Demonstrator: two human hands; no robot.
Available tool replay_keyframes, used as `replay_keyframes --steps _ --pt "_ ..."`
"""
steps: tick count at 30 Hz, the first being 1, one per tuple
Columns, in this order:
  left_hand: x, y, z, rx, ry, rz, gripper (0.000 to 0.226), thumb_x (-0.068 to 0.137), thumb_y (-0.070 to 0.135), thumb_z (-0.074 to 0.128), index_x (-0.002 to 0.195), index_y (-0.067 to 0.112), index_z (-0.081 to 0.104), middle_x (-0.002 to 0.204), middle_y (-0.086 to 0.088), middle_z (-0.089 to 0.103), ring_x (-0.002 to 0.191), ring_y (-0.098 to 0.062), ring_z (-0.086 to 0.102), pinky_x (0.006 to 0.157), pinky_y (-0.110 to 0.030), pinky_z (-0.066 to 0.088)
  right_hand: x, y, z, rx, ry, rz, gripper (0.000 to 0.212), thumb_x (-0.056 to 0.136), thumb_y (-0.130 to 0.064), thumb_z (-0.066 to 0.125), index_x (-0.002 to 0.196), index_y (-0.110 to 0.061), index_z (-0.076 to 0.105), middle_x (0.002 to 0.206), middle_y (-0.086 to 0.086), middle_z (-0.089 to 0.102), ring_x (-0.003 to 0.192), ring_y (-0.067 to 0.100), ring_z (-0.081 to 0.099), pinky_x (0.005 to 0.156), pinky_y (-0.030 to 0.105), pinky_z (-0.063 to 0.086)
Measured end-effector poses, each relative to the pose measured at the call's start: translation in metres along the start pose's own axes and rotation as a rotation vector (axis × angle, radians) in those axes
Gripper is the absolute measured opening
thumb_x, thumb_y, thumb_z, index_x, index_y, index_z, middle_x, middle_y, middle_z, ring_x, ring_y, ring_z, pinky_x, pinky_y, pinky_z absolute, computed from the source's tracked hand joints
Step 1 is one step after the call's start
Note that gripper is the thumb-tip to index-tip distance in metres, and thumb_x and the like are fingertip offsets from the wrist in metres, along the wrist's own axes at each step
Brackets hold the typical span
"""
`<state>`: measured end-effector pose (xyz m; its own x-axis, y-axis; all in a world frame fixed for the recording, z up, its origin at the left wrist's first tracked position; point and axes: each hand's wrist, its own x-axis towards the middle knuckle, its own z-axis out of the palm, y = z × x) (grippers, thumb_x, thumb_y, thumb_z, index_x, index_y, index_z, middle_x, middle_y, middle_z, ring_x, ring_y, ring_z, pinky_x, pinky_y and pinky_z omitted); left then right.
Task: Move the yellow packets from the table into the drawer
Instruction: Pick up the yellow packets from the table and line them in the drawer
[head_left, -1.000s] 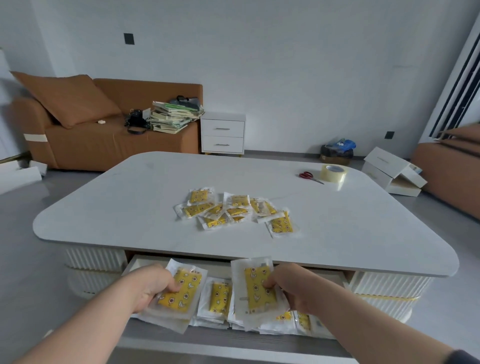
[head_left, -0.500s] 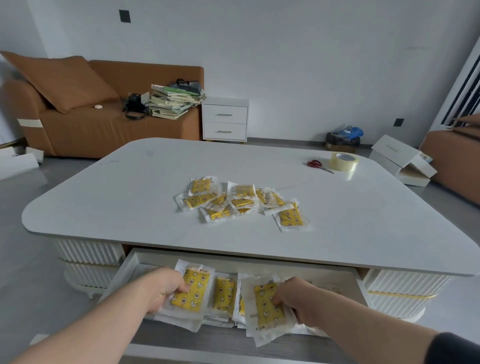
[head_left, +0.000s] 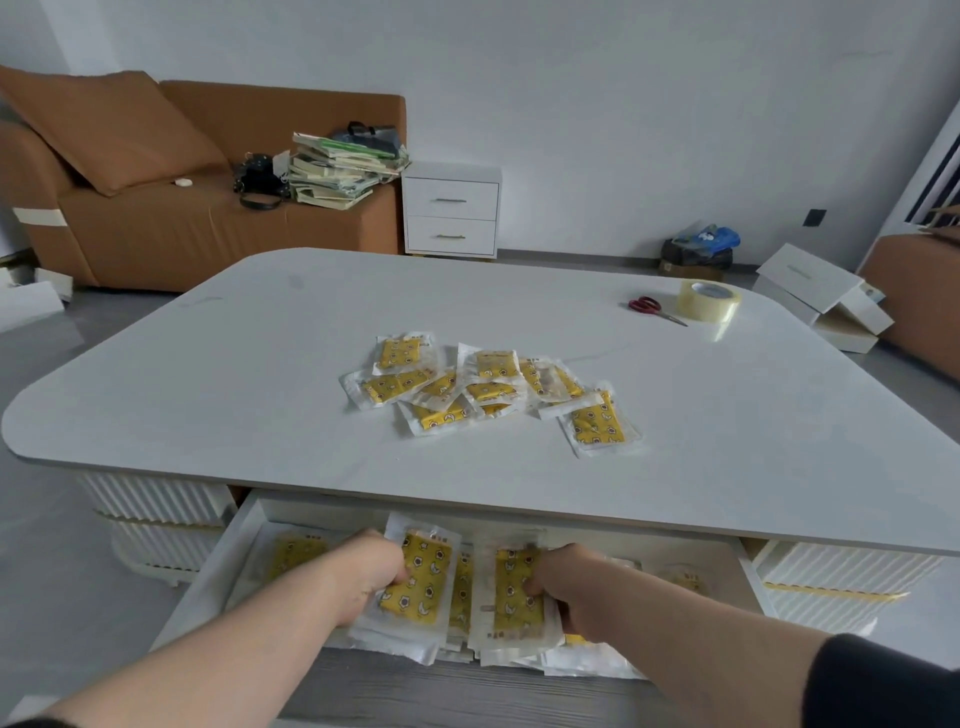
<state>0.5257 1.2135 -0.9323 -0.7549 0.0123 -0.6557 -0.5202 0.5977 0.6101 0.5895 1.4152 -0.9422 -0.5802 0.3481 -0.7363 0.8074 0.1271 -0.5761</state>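
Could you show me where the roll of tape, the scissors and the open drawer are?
roll of tape (head_left: 709, 301): head view, on its outer side wall.
scissors (head_left: 644, 304): head view, on the red handles.
drawer (head_left: 205, 582): head view, on its left wall.

Place: home living room
Evidence: brown sofa (head_left: 171, 208) (cushion on it), white nightstand (head_left: 451, 210), low coffee table (head_left: 260, 364)

Soft, even daylight, faint shadows, wide-angle bending at the edges, slight blur in the drawer (head_left: 218, 577).
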Motion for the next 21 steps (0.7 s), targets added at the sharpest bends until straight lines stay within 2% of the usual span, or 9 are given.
replay_keyframes --steps 2,4,8,10,13,15,17,18,21 --pt "0.005 0.001 0.002 0.012 0.025 0.005 0.042 0.086 -0.003 0.062 0.126 0.001 0.05 0.122 -0.017 0.058 0.116 -0.032 0.054 0.098 -0.037 0.043 0.004 -0.001 0.002 0.022 0.006 0.002 0.008 0.087 0.0 0.058 0.085 -0.007 0.055 0.121 0.015 0.063 0.111 0.032 0.064 0.095 0.048 0.053" --pt "0.008 0.0 0.004 0.057 0.053 -0.001 0.046 0.087 -0.003 0.061 0.13 0.0 0.047 0.125 -0.018 0.056 0.118 -0.033 0.052 0.094 -0.037 0.042 0.008 -0.002 0.006 -0.002 0.0 0.014 0.005 0.088 -0.002 0.058 0.091 -0.005 0.056 0.117 0.018 0.066 0.107 0.03 0.066 0.094 0.049 0.053" --pt "0.015 -0.001 0.012 0.092 0.059 -0.027 0.037 0.087 -0.004 0.056 0.123 -0.001 0.053 0.109 -0.015 0.058 0.101 -0.03 0.054 0.083 -0.035 0.046 0.005 -0.007 0.015 0.058 -0.026 0.023 0.007 0.09 0.005 0.053 0.091 -0.002 0.054 0.1 0.013 0.065 0.098 0.027 0.067 0.092 0.043 0.055" --pt "0.019 0.001 0.014 0.122 0.065 -0.02 0.032 0.088 -0.004 0.054 0.12 -0.001 0.056 0.1 -0.013 0.057 0.094 -0.028 0.054 0.078 -0.034 0.046 -0.001 -0.009 0.017 0.105 -0.032 0.053 0.011 0.091 0.008 0.049 0.088 -0.002 0.055 0.104 0.016 0.067 0.1 0.03 0.069 0.09 0.045 0.056" --pt "0.02 0.003 0.014 0.189 0.126 0.009 0.029 0.091 -0.001 0.049 0.119 0.0 0.053 0.089 -0.009 0.053 0.077 -0.02 0.051 0.064 -0.03 0.045 0.005 -0.009 0.021 0.01 -0.057 -0.003 0.024 0.093 0.005 0.048 0.116 0.002 0.056 0.089 0.007 0.058 0.095 0.023 0.063 0.089 0.034 0.056" --pt "0.024 0.002 0.015 0.249 0.175 0.024 0.029 0.091 0.0 0.05 0.12 0.001 0.052 0.078 -0.005 0.047 0.066 -0.015 0.046 0.052 -0.025 0.04 0.008 -0.008 0.023 -0.027 -0.013 -0.045 0.036 0.093 0.0 0.051 0.129 0.002 0.051 0.098 0.008 0.057 0.092 0.02 0.054 0.074 0.026 0.053" --pt "0.027 0.0 0.015 0.29 0.192 0.031 0.029 0.09 0.0 0.053 0.119 0.002 0.053 0.077 -0.004 0.047 0.064 -0.014 0.045 0.05 -0.024 0.039 0.01 -0.007 0.026 -0.145 0.029 -0.092 0.036 0.091 -0.005 0.054 0.127 -0.001 0.054 0.115 0.012 0.061 0.085 0.018 0.054 0.067 0.023 0.049" --pt "0.027 -0.002 0.015 0.317 0.197 0.032 0.028 0.09 0.001 0.054 0.118 0.003 0.054 0.079 -0.004 0.049 0.065 -0.014 0.047 0.052 -0.024 0.041 0.01 -0.006 0.027 -0.209 0.052 -0.112 0.033 0.092 -0.006 0.054 0.124 -0.003 0.055 0.114 0.012 0.063 0.078 0.017 0.053 0.066 0.024 0.049" --pt "0.028 -0.003 0.013 0.379 0.216 0.021 0.028 0.088 0.005 0.058 0.116 0.005 0.056 0.087 -0.005 0.055 0.069 -0.016 0.052 0.056 -0.024 0.045 -0.007 -0.011 0.027 -0.705 0.068 -0.121 0.015 0.095 0.0 0.052 0.107 -0.01 0.054 0.076 0.004 0.048 0.066 0.02 0.045 0.062 0.028 0.042"
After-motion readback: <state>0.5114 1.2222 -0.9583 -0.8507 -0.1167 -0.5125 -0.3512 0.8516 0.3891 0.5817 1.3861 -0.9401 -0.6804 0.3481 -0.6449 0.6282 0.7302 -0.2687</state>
